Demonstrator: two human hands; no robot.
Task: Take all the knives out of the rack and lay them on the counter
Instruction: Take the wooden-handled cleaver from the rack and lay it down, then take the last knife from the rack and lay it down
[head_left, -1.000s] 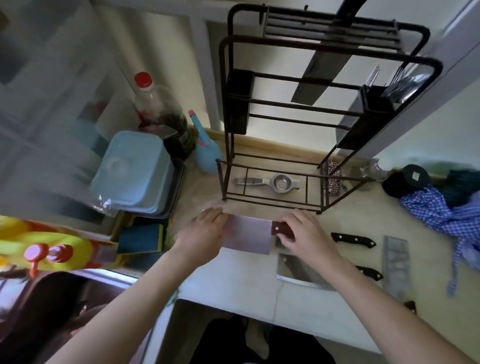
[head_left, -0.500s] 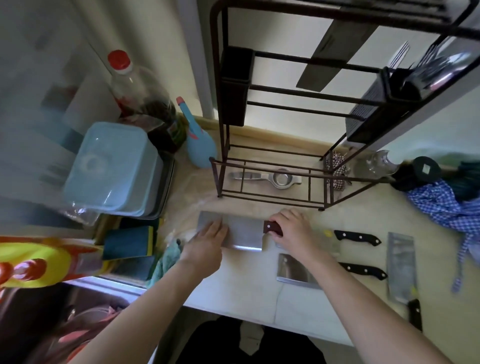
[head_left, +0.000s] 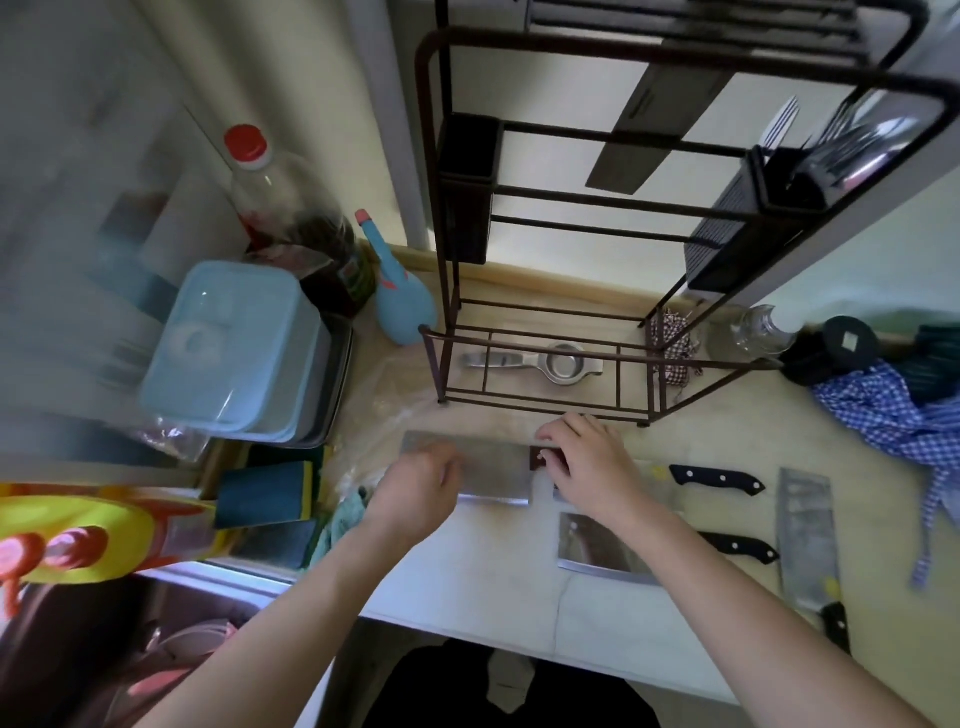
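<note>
A wide steel cleaver (head_left: 493, 470) with a brown handle lies flat on the counter (head_left: 467, 577), just in front of the rack. My left hand (head_left: 415, 491) rests on the left part of its blade, fingers bent, gripping nothing. My right hand (head_left: 592, 467) covers the handle and holds it. The dark wire rack (head_left: 452, 208) stands behind, and one dark knife (head_left: 654, 130) still hangs from its top slot. Three more knives lie to the right: a black-handled knife (head_left: 717, 478), a second cleaver (head_left: 597, 545), and a long cleaver (head_left: 805, 535).
A metal squeezer (head_left: 540, 361) lies on the rack's bottom shelf, and cutlery fills its right-hand holder (head_left: 810, 166). To the left are a blue lidded box (head_left: 228, 343), bottles and sponges (head_left: 265, 493), with the sink (head_left: 130, 649) below. A blue checked cloth (head_left: 893, 410) lies at the right.
The cleaver has come down from my hands and now lies flat on the counter. My left hand went from holding the blade's end to resting on top of it.
</note>
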